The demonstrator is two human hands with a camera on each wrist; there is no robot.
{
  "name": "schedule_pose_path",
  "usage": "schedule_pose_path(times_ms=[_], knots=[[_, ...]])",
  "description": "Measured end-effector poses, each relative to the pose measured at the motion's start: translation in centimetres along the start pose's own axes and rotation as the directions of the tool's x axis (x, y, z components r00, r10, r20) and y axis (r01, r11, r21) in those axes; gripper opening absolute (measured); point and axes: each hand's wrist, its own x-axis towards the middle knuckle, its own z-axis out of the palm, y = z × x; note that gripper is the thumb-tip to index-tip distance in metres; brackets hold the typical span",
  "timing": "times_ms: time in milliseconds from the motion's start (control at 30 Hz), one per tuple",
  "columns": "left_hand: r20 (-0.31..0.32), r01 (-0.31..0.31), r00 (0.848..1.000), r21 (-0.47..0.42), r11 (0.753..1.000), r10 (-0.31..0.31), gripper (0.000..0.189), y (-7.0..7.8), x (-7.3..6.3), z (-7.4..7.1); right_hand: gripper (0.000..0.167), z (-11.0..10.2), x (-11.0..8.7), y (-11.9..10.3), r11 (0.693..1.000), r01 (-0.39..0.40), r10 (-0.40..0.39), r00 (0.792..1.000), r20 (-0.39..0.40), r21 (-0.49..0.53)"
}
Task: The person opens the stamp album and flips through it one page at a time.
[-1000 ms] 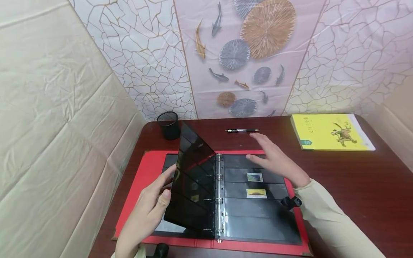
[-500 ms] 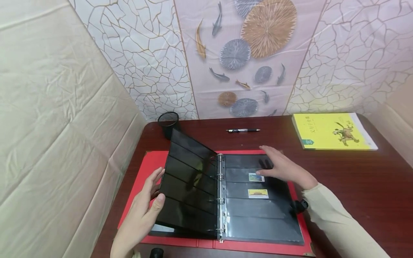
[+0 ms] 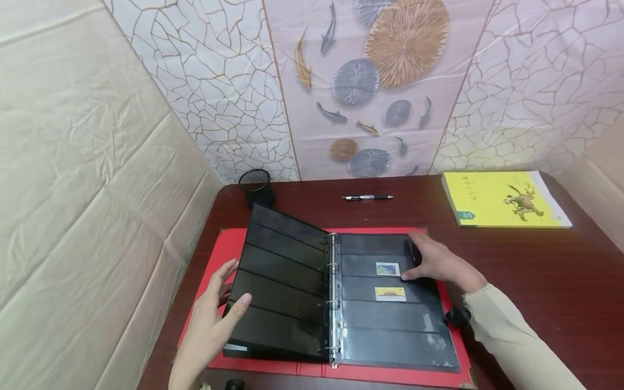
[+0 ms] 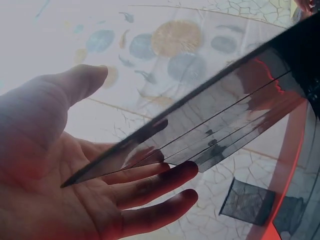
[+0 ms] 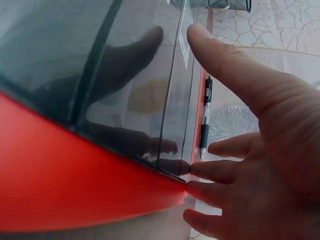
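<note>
A red ring-binder stamp album [image 3: 209, 281] lies spread on the table. My left hand [image 3: 205, 325] supports the outer edge of a tilted black pocket page [image 3: 287, 276]. In the left wrist view, that page's corner meets the palm, with the fingers fairly straight below it and the thumb lifted away. My right hand [image 3: 441, 265] is at the upper right of the right page [image 3: 380, 344], thumb near a blue-green stamp [image 3: 388, 269]. Below that stamp is a yellow one [image 3: 390, 294]. The right wrist view shows fingertips [image 5: 197, 189] at the page's edge and nothing pinched.
A black mesh pen cup [image 3: 257, 188] stands at the back left. Behind the album lies a pen [image 3: 368, 197]. A yellow book [image 3: 504, 199] is at the back right. Metal rings [image 3: 333, 303] run along the album's spine. Fabric-covered walls enclose the left and back.
The black page has swung down to the left with my left hand. My right hand has come down and toward me, to the right page's outer edge.
</note>
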Motion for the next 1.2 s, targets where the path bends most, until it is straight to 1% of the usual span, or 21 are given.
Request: schedule_pose_path(times_ms=[167, 267, 367, 533, 600, 700, 800, 900, 1100, 1200], knots=[[-0.014, 0.023, 1.0, 0.006, 1.0, -0.023, 0.065, -0.8, 0.0, 0.1, 0.12, 0.2, -0.3, 0.0, 0.999, -0.041, 0.04, 0.999, 0.034, 0.011], [-0.018, 0.044, 0.999, 0.013, 0.999, -0.044, 0.065, -1.4, -0.1, 0.1, 0.121, 0.3, -0.5, 0.1, 0.999, -0.045, 0.045, 0.998, 0.048, 0.003], [-0.012, 0.082, 0.997, 0.015, 0.996, -0.082, 0.066, -2.0, -0.2, 0.1, 0.122, 0.6, -0.4, 0.2, 0.999, -0.05, 0.051, 0.997, 0.054, -0.016], [0.01, 0.166, 0.986, 0.014, 0.986, -0.166, 0.071, -3.0, -0.1, 0.1, 0.124, 0.7, 0.0, 0.4, 0.997, -0.063, 0.065, 0.996, 0.068, -0.036], [0.009, 0.182, 0.983, 0.025, 0.983, -0.182, 0.073, -3.6, 0.0, 0.3, 0.125, 0.7, 0.0, 0.4, 0.997, -0.063, 0.066, 0.995, 0.069, -0.038], [-0.005, 0.187, 0.982, 0.041, 0.981, -0.187, 0.074, -4.7, 0.2, 0.7, 0.126, 0.7, 0.1, 0.5, 0.998, -0.061, 0.064, 0.996, 0.068, -0.033], [-0.006, 0.197, 0.98, 0.055, 0.979, -0.197, 0.077, -5.5, 0.4, 1.2, 0.127, 0.5, 0.0, 0.5, 0.997, -0.055, 0.058, 0.997, 0.054, -0.046], [-0.005, 0.208, 0.978, 0.073, 0.975, -0.208, 0.079, -6.3, 0.4, 1.6, 0.128, 0.5, 0.0, 0.3, 0.996, -0.036, 0.04, 0.998, 0.046, -0.078], [0.007, 0.18, 0.983, 0.123, 0.976, -0.182, 0.08, -7.2, 0.2, 2.3, 0.126, 0.6, 0.0, -0.3, 0.992, -0.017, 0.021, 0.999, 0.031, -0.122], [0.024, 0.202, 0.978, 0.151, 0.968, -0.208, 0.083, -7.4, 0.6, 2.5, 0.123, 0.4, -0.1, -0.3, 0.993, -0.014, 0.016, 1.0, 0.011, -0.115]])
